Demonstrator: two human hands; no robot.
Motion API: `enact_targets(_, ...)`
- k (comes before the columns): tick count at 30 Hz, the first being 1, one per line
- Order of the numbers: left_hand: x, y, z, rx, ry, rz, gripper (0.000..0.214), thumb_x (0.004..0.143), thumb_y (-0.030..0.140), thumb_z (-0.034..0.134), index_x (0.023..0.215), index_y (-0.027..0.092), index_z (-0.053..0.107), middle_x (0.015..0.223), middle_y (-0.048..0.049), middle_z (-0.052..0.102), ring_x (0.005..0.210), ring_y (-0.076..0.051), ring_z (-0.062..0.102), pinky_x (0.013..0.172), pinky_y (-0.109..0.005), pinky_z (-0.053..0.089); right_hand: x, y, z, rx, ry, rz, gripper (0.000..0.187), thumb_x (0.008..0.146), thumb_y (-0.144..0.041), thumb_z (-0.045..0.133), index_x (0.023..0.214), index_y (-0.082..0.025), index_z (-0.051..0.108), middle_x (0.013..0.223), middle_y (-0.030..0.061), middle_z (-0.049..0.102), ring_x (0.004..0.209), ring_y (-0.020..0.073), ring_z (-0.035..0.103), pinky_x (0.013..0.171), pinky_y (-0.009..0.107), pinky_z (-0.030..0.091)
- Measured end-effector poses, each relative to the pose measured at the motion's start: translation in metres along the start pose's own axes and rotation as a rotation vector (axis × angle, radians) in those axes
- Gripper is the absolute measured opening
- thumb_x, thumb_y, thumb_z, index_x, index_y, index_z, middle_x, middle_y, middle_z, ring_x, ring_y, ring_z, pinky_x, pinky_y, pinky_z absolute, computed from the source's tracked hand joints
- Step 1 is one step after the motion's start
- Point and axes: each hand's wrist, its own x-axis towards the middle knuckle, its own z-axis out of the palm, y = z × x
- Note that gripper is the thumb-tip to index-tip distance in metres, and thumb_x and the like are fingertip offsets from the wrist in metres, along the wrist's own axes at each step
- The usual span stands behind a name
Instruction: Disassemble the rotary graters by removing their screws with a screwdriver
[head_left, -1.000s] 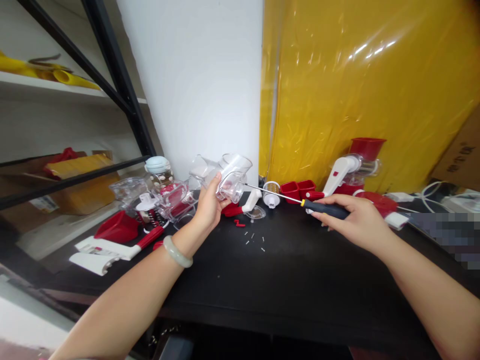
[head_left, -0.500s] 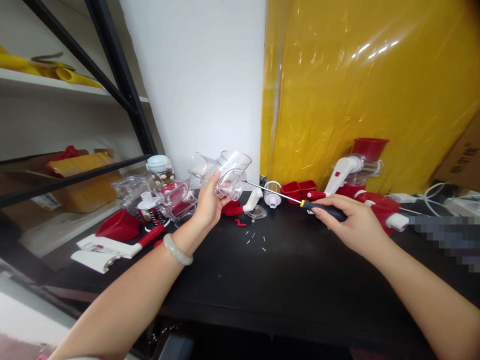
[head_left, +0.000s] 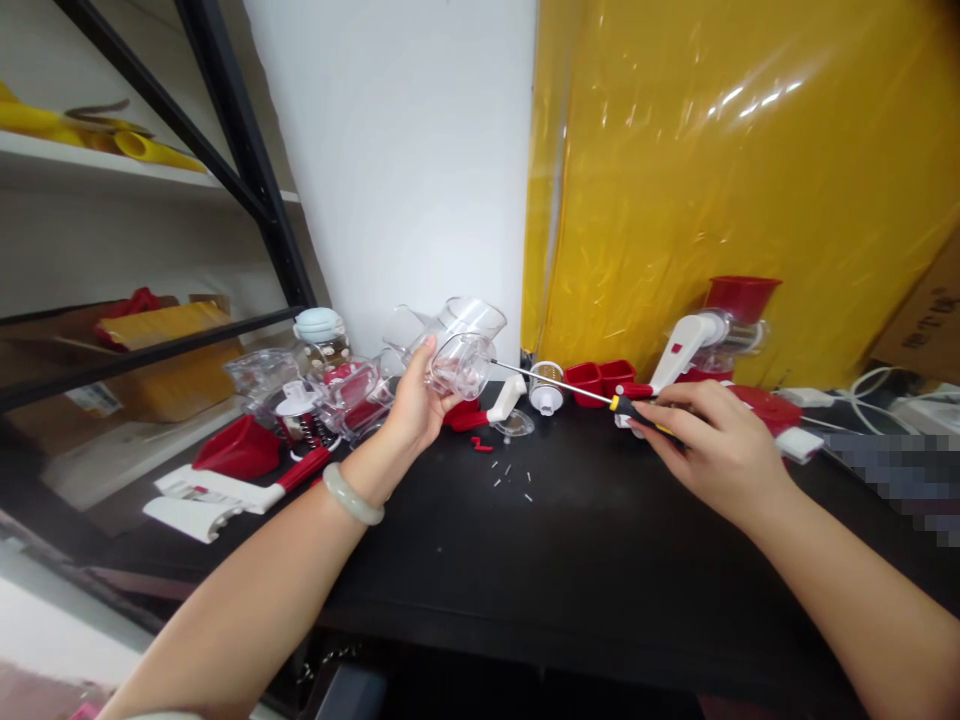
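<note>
My left hand (head_left: 420, 405) is closed around a clear plastic grater housing (head_left: 469, 320), held up above the black table. My right hand (head_left: 709, 440) grips the dark handle of a long screwdriver (head_left: 555, 382) with a yellow collar. The shaft points left, and its tip meets or nearly meets the right side of the clear housing; exact contact is too small to tell. Below the housing lie a white and red crank handle (head_left: 506, 400), a clear disc (head_left: 514, 425) and a small red clip (head_left: 481, 444). Several tiny pins or screws (head_left: 508, 470) are scattered on the table.
On the left are clear housings (head_left: 352, 395), a red hopper (head_left: 236, 448) and a white arm piece (head_left: 202, 495). A grater drum (head_left: 547, 390) and red cups (head_left: 600, 378) stand at the back. An assembled rotary grater (head_left: 724, 330) and white cables (head_left: 870, 395) are at the right.
The clear housing has turned slightly in my left hand. My right hand has shifted a little right and its fingers have moved around the screwdriver handle.
</note>
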Motion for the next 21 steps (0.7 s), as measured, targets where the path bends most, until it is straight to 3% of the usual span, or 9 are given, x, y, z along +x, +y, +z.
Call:
enact_targets(3, 0.0, 0.001, 0.001, 0.004, 0.019, 0.008, 0.043, 0.08, 0.052, 0.068, 0.1, 0.015, 0.067, 0.085, -0.0095, 0.073, 0.082, -0.026, 0.073, 0.073, -0.037, 0.061, 0.002, -0.002, 0.0, -0.032, 0.057, 0.066, 0.024, 0.089, -0.026, 0.066, 0.113, -0.023, 0.065, 0.102, 0.012, 0.065, 0.093, 0.0268, 0.066, 0.081, 0.042, 0.056)
enact_targets(5, -0.001, 0.0, 0.001, 0.009, 0.027, 0.017, 0.042, 0.079, 0.053, 0.069, 0.1, 0.016, 0.066, 0.084, -0.0092, 0.073, 0.086, -0.028, 0.073, 0.075, -0.039, 0.061, 0.002, -0.005, 0.001, -0.104, 0.028, 0.124, 0.03, 0.09, -0.032, 0.064, 0.117, -0.02, 0.063, 0.105, 0.0141, 0.067, 0.095, 0.0294, 0.068, 0.079, 0.042, 0.056)
enact_targets(7, -0.003, -0.001, 0.002, 0.018, 0.018, 0.017, 0.042, 0.078, 0.054, 0.069, 0.1, 0.018, 0.066, 0.086, -0.0095, 0.073, 0.091, -0.029, 0.072, 0.077, -0.04, 0.061, 0.0, -0.009, 0.003, -0.23, -0.094, 0.167, 0.027, 0.093, -0.039, 0.059, 0.108, -0.018, 0.065, 0.092, 0.0121, 0.07, 0.081, 0.0293, 0.07, 0.063, 0.039, 0.052)
enact_targets(9, -0.004, -0.002, 0.003, 0.027, 0.008, 0.03, 0.042, 0.078, 0.054, 0.07, 0.1, 0.019, 0.066, 0.089, -0.0092, 0.074, 0.095, -0.03, 0.071, 0.077, -0.04, 0.06, -0.001, -0.012, 0.004, -0.343, -0.232, 0.206, 0.03, 0.094, -0.046, 0.054, 0.09, -0.019, 0.065, 0.072, 0.0074, 0.068, 0.061, 0.026, 0.066, 0.048, 0.035, 0.041)
enact_targets(11, -0.005, -0.003, 0.004, 0.027, 0.008, 0.061, 0.042, 0.076, 0.054, 0.073, 0.099, 0.02, 0.065, 0.089, -0.0087, 0.073, 0.097, -0.03, 0.071, 0.077, -0.039, 0.06, -0.001, -0.014, 0.004, -0.37, -0.3, 0.254, 0.036, 0.093, -0.053, 0.053, 0.08, -0.02, 0.061, 0.064, 0.0054, 0.065, 0.052, 0.0242, 0.062, 0.045, 0.033, 0.033)
enact_targets(14, -0.005, -0.003, 0.005, 0.024, 0.024, 0.102, 0.043, 0.074, 0.052, 0.076, 0.098, 0.019, 0.065, 0.091, -0.0086, 0.073, 0.1, -0.03, 0.07, 0.078, -0.038, 0.061, 0.003, -0.017, 0.0, -0.233, -0.362, 0.309, 0.036, 0.094, -0.054, 0.049, 0.084, -0.021, 0.06, 0.071, 0.0057, 0.068, 0.058, 0.0245, 0.065, 0.048, 0.032, 0.037)
enact_targets(17, -0.004, -0.002, 0.004, 0.027, 0.06, 0.116, 0.043, 0.073, 0.051, 0.076, 0.1, 0.02, 0.065, 0.093, -0.0076, 0.072, 0.101, -0.028, 0.069, 0.075, -0.035, 0.061, 0.006, -0.019, -0.003, -0.088, -0.488, 0.342, 0.028, 0.099, -0.04, 0.04, 0.094, -0.02, 0.059, 0.082, 0.0073, 0.07, 0.068, 0.0244, 0.067, 0.054, 0.033, 0.043)
enact_targets(21, -0.002, -0.001, 0.002, 0.035, 0.086, 0.135, 0.045, 0.071, 0.052, 0.078, 0.101, 0.021, 0.065, 0.094, -0.006, 0.071, 0.095, -0.025, 0.069, 0.069, -0.03, 0.06, 0.003, -0.015, 0.0, 0.021, -0.534, 0.309, 0.024, 0.1, -0.034, 0.039, 0.103, -0.019, 0.056, 0.098, 0.0116, 0.066, 0.086, 0.0262, 0.067, 0.073, 0.038, 0.052)
